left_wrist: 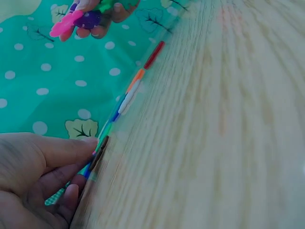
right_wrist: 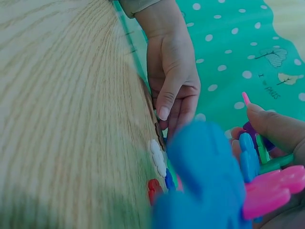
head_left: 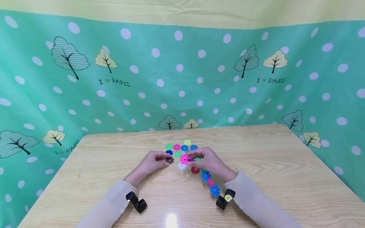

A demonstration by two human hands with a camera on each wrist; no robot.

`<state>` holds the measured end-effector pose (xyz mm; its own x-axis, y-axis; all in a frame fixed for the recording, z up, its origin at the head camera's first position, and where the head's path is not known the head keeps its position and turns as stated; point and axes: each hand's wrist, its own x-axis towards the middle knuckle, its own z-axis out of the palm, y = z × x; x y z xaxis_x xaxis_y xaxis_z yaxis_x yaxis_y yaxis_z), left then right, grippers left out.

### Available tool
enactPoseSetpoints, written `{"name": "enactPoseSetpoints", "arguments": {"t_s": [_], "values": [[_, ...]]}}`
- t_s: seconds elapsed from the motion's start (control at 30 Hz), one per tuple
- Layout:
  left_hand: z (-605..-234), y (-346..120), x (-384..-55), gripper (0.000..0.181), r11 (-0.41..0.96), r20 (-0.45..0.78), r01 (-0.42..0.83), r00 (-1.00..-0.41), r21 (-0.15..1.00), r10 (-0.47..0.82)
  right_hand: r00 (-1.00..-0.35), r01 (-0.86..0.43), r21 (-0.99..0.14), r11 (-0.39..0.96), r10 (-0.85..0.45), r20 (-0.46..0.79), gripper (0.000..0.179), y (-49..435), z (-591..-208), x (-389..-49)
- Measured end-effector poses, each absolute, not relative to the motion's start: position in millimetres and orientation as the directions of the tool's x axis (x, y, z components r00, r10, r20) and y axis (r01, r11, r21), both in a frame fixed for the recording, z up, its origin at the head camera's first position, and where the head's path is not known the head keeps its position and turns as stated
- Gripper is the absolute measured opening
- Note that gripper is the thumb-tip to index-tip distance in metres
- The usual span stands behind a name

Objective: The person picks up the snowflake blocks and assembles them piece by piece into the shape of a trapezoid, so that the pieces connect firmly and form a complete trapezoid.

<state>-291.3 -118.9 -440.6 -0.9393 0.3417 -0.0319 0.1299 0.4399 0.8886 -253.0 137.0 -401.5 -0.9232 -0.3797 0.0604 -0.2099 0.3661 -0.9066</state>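
Note:
My right hand [head_left: 210,161] pinches a chain of joined plastic snowflake discs above the table. A pink disc [head_left: 184,159] stands at its front end. Purple [right_wrist: 267,138] and green discs [right_wrist: 263,150] show by the fingers, and the tail runs through blue and pink to a large blue disc [head_left: 214,190] near the wrist. At the left edge of the loose discs, my left hand [head_left: 155,162] has its thumb and fingertips about a brown disc [head_left: 169,160], low at the tabletop. A dark blue disc [head_left: 169,152] lies right behind that one, at the left index finger.
Loose discs lie flat on the wooden table [head_left: 114,164] between and beyond the hands: a white disc [head_left: 182,166], a red disc [head_left: 195,170], a yellow disc [head_left: 187,142] and several green, pink and blue ones. A patterned green curtain [head_left: 179,79] hangs behind the table.

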Motion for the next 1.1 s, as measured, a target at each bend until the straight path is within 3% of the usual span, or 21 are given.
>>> {"name": "enactPoseSetpoints", "arguments": {"t_s": [0.37,1.1], "values": [[-444.9,-118.6,-292.4,0.029,0.414,-0.015,0.113,-0.955,0.903,0.295,-0.924,-0.200,-0.908,0.367,-0.378,0.050,0.030,135.5,-401.6,-252.1],[-444.4,-123.0,-290.6,0.030,0.507,-0.005,0.236,-0.903,0.829,0.429,-0.925,-0.198,-0.906,0.375,-0.378,0.046,0.029,135.4,-400.4,-251.5]]}}
